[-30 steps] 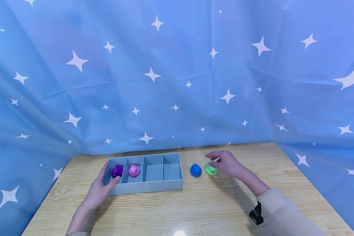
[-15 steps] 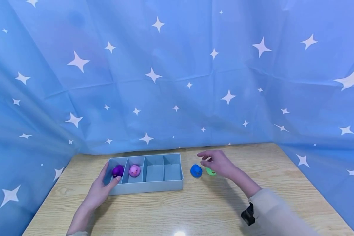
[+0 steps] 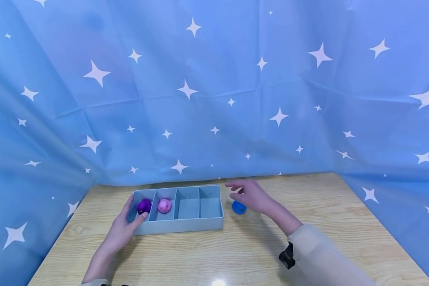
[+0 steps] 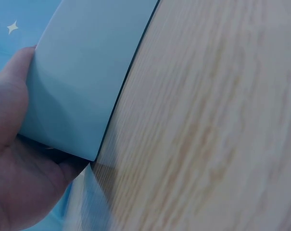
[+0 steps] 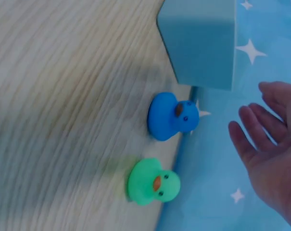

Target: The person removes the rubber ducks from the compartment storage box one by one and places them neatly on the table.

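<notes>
While the left hand grips the tray, the right hovers near two loose ducks

Counts: hands, two; divided tray, one; compartments, four, separated by three dividers; toy ducks, four, each a different colour.

Left hand: at the left end of the blue-grey tray. Thumb lies over the front rim near the corner, the fingers against the end wall, pinching that end between them. Spacing of those fingers cannot be told.

Right hand: raised above the table, apart from the ducks. Fingers are loosely bent, with gaps showing between some of them in the right wrist view; the thumb stands away from the fingertips in the head view.

Positions: purple duck in the leftmost compartment, close to the left thumb; pink duck in the second from left. Blue duck sits upright on the table, near the tray's right end, partly covered by the right hand in the head view. Green duck sits upright just beside the blue one, on the side away from the tray; the right wrist view shows its orange beak.

Markings: white four-pointed stars on the blue cloth behind the table.
</notes>
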{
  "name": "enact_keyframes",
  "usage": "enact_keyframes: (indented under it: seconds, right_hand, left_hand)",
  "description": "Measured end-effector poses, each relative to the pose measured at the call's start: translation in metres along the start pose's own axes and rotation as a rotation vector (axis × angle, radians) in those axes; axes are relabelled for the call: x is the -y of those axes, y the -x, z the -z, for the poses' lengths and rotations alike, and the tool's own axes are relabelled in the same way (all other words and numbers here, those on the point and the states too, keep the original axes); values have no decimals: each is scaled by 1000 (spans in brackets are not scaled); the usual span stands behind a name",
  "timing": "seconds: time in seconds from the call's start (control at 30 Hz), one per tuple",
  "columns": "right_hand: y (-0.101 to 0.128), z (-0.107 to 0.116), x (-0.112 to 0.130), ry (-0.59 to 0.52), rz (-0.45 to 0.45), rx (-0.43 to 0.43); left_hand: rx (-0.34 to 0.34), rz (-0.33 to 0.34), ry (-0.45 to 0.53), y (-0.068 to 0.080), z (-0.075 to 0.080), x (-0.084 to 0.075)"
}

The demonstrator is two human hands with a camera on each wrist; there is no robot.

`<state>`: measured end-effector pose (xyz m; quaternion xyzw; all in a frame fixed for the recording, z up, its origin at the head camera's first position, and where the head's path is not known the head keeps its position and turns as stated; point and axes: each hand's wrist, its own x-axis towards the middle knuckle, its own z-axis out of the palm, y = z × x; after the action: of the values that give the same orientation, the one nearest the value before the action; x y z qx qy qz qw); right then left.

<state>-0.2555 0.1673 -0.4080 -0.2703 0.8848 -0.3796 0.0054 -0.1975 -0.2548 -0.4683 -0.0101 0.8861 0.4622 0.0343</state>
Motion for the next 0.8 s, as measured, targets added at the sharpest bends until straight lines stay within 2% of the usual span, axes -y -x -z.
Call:
enact_keyframes:
  seconds: [0.37,0.67,0.8]
  right_hand:
    - [-14,-13,13,-40,0,11]
    - [-15,-21,19,-97,-35,40]
    - [-15,-22,19,-96,-20,43]
  left_hand:
    - [-7,2,-11,0,0,0]
    - [-4,5,-4,-1,-1,1]
    - [-4,7,-7,-1,-1,1]
